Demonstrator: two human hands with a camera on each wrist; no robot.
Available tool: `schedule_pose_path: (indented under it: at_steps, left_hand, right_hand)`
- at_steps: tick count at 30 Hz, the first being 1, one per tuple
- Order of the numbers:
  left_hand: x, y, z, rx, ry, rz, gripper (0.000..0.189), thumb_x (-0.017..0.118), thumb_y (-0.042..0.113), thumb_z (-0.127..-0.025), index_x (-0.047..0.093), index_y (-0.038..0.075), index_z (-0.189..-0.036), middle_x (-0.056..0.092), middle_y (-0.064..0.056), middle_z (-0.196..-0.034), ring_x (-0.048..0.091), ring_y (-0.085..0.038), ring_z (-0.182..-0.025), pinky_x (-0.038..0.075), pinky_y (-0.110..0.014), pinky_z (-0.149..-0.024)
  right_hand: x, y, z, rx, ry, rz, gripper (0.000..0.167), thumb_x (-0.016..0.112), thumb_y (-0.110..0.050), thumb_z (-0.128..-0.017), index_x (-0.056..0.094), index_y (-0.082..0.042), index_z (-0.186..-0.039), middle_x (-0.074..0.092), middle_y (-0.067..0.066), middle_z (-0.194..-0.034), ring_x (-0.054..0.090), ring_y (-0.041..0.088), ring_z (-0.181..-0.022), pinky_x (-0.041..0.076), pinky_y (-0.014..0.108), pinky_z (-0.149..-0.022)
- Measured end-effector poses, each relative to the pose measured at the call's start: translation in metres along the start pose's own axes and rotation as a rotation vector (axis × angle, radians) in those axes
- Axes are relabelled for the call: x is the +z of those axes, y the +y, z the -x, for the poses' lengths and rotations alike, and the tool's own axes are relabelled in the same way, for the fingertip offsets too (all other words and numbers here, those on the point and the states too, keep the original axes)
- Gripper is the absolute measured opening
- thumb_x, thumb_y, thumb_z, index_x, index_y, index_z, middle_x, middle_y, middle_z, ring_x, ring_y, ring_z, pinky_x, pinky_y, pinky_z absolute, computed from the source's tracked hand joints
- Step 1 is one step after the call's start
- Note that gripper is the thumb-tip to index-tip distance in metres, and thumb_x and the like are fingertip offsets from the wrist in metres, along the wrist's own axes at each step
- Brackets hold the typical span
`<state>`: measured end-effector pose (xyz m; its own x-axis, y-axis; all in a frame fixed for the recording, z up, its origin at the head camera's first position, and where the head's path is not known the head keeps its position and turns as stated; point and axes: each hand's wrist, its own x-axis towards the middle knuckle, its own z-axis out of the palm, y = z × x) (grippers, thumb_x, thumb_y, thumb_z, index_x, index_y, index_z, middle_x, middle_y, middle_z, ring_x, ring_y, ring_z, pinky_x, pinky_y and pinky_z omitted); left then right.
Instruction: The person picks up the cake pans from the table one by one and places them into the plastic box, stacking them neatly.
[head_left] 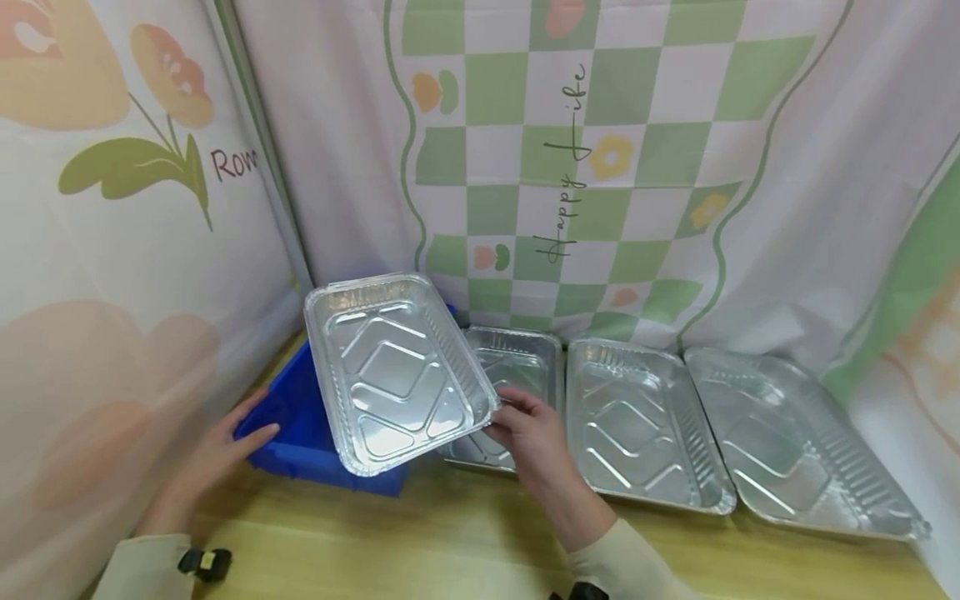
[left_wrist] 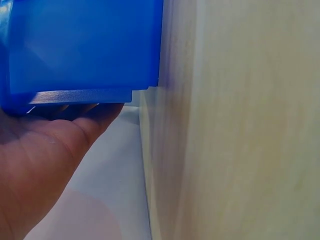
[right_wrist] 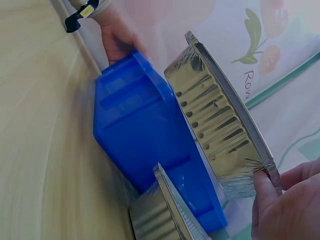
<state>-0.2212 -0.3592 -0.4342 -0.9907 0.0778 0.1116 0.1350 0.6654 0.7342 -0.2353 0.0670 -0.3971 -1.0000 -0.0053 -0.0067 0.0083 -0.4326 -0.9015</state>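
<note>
A rectangular aluminium foil tray [head_left: 401, 367] hangs tilted over a blue plastic bin [head_left: 322, 465], hiding much of the bin's inside. My right hand [head_left: 536, 446] pinches the tray's near right corner between thumb and fingers. In the right wrist view the ribbed side of that tray [right_wrist: 215, 120] stands above the bin [right_wrist: 142, 125], apart from the table. My left hand [head_left: 213, 458] holds the bin at its left side, thumb over the rim at the near corner. The left wrist view has the fingers [left_wrist: 95, 122] partly hidden by the bin wall [left_wrist: 85, 50].
Three more foil trays stand in a row to the right: one [head_left: 517, 354] beside the bin, partly covered by the raised tray, a middle one [head_left: 630, 425] and a far right one [head_left: 787, 450]. Patterned curtains [head_left: 345, 167] rise behind and left of the wooden table [head_left: 450, 533].
</note>
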Motion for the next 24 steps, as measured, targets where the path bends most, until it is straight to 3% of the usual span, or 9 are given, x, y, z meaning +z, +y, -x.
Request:
schedule_pose_path:
  at_steps: [8, 24]
  left_hand:
    - [0.001, -0.008, -0.003, 0.032, 0.018, -0.022, 0.075, 0.057, 0.037, -0.099, 0.019, 0.01, -0.158, 0.022, -0.027, -0.157, 0.021, -0.056, -0.136, 0.022, -0.074, -0.1]
    - [0.0, -0.006, 0.0, 0.018, 0.02, -0.016, 0.074, 0.057, 0.038, -0.1, 0.02, 0.011, -0.158, 0.022, -0.025, -0.157, 0.02, -0.055, -0.137, 0.021, -0.073, -0.101]
  right_hand:
    - [0.013, 0.005, 0.0, 0.017, -0.023, 0.004, 0.036, 0.053, 0.013, -0.084, 0.049, 0.016, -0.12, 0.057, 0.018, -0.105, 0.066, 0.022, -0.085, 0.056, 0.032, -0.08]
    - [0.037, 0.016, -0.002, 0.036, -0.049, -0.073, 0.042, 0.051, 0.016, -0.084, 0.044, 0.016, -0.125, 0.053, 0.018, -0.105, 0.066, 0.02, -0.08, 0.057, 0.032, -0.079]
